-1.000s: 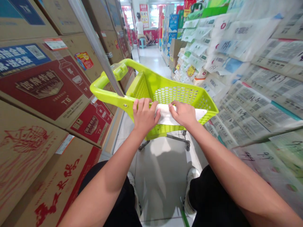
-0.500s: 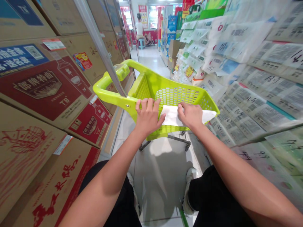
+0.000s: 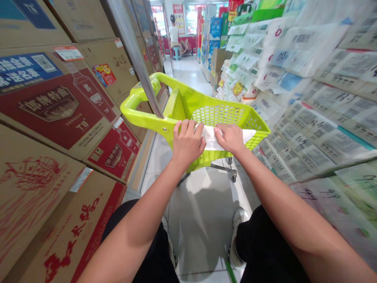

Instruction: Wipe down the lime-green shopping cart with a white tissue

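A lime-green plastic shopping cart (image 3: 206, 110) stands in a narrow shop aisle in front of me. Both my hands rest on its near rim. My left hand (image 3: 187, 143) grips the rim with the fingers curled over it. My right hand (image 3: 231, 138) is closed on a white sheet of paper (image 3: 246, 135) that lies along the rim, and the left fingertips touch the paper's left end. The cart's long loop handle (image 3: 138, 98) sticks out to the left, partly behind a grey metal shelf post (image 3: 138, 63).
Stacked cardboard cartons (image 3: 59, 106) with red labels line the left side. Shelves of white and green packaged goods (image 3: 309, 90) line the right. The tiled aisle floor (image 3: 191, 74) runs ahead to a person (image 3: 174, 33) standing far off by a blue stool.
The cart and both hands have shifted slightly right and away. My right hand has slid left along the paper toward the left hand.
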{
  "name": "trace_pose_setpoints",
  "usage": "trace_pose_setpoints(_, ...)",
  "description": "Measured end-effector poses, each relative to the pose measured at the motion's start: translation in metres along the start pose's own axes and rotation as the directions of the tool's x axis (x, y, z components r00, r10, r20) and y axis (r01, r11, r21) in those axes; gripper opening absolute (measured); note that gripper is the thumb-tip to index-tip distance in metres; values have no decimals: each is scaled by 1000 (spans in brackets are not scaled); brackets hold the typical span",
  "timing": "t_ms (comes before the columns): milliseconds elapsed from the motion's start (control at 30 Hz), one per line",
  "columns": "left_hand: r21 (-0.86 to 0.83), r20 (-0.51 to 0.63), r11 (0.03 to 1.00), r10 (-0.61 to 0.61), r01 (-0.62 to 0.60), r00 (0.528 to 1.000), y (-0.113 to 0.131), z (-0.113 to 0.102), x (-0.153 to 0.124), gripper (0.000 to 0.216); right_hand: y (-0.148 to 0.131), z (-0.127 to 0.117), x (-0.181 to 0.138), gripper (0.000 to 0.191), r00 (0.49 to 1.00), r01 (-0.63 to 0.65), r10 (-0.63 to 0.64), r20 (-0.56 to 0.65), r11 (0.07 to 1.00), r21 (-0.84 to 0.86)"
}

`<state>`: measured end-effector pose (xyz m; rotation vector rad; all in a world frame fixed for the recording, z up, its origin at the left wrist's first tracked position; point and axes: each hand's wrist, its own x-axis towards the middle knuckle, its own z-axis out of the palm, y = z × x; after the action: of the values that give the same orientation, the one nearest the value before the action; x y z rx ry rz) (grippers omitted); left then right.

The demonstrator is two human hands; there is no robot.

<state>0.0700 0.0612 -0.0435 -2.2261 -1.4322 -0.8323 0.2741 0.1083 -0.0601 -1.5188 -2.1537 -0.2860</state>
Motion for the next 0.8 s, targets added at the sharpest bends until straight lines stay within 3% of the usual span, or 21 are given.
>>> trace_pose_setpoints(133,31,10,998,58,-59,998,-5,-6,4,46,13,-2,-1,53,1000,-21,22,18,997,-73)
trace_pose_setpoints(467,82,-55,996,50,-46,997,-2,-3,5,33,66,-7,-19,50,974,-216,227,27,954,-209)
trace_pose_setpoints(633,24,-58,1000,4,-3,998,1,5,2,37,48,-5,-20,45,983,-172,165,-74,980,-101)
trace_pose_setpoints(800,29,-88,1000,5,-2,996,0,8,3,41,14,-10,-12,43,995,-88,88,37,996,-21)
